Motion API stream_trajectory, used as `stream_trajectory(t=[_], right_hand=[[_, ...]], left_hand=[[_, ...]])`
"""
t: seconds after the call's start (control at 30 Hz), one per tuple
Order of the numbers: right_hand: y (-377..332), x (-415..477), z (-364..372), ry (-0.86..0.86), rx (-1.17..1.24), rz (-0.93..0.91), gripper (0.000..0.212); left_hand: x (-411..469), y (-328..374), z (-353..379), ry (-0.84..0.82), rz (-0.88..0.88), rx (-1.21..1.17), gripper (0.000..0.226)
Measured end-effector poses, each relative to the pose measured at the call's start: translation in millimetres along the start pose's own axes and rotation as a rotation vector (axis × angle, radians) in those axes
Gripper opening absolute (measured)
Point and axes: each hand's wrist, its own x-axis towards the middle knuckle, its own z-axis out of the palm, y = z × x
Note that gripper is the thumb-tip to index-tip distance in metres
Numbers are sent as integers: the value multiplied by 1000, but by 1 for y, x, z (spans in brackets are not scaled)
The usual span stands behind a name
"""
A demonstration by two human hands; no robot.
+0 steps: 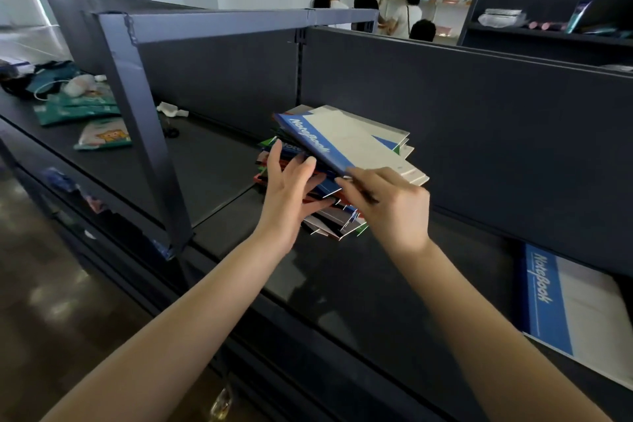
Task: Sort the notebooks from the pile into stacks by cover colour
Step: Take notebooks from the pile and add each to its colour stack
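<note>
Packets (85, 110): green-and-white, loose at the far left end of the shelf (212, 161), well apart from the work and no part of it.
Post (147, 134): dark metal upright running down to the shelf's front edge, left of the pile.
Left hand (291, 188): fingers straight, laid against the pile's left side, thumb raised. It steadies the pile and grasps nothing.
Pile (329, 216): mixed notebooks askew at mid-shelf, near the back panel, with red, green and blue edges showing.
Top notebook (342, 144): blue spine, white cover, uppermost on the pile. Its near end looks raised off the books below; the far end is too hidden to tell.
Right hand (390, 202): fingers curled, pinching the top notebook's near corner, and only that corner.
Blue notebook (575, 312): same blue spine, lying flat at the shelf's right end, well apart from the pile. Probably the start of the blue stack.
Step in hand: taking the blue-spined notebook off the pile, likely bound for the right end.
Doing it well: press the left hand flat on the pile so the loose covers do not slide. Check that one notebook alone is pinched, as other white edges sit close beneath it. Lift clear before carrying right, then lay it square, spine over spine.
Risk: the pile's lower books splay toward the front edge, so a dragged lift could spill them.
</note>
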Motion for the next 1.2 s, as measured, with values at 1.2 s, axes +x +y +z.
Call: stream_trajectory(t=[1.2], right_hand=[[78, -89, -144, -144, 341, 1152, 51]], left_hand=[[-50, -116, 81, -407, -51, 348, 82]])
